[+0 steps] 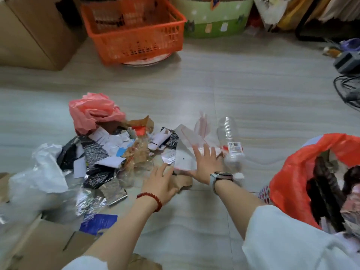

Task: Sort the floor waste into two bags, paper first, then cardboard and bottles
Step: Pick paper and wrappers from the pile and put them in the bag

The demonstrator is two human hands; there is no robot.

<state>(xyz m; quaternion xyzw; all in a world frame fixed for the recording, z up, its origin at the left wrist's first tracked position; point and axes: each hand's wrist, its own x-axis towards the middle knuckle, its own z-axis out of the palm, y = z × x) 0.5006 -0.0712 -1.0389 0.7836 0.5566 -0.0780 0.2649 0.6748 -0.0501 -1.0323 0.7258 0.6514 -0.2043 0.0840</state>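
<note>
A heap of torn paper, foil wrappers and plastic film (pixel 109 152) lies on the tiled floor at centre left. My left hand (pixel 160 182) rests flat on a crumpled brown paper piece (pixel 184 181), fingers spread. My right hand (pixel 206 162), with a watch on the wrist, is spread over a white paper sheet (pixel 184 158) beside a clear zip bag (pixel 194 133). A clear plastic bottle (pixel 229 141) lies just right of that hand. An open red plastic bag (pixel 288 184) with waste inside stands at the right. A pink crumpled bag (pixel 93 112) sits behind the heap.
An orange basket (pixel 134 34), a brown cardboard box (pixel 33 34) and a green round tub (pixel 212 22) line the far side. Flattened cardboard (pixel 44 244) and a blue card (pixel 99 223) lie at the near left. Cables (pixel 348 90) trail at the far right.
</note>
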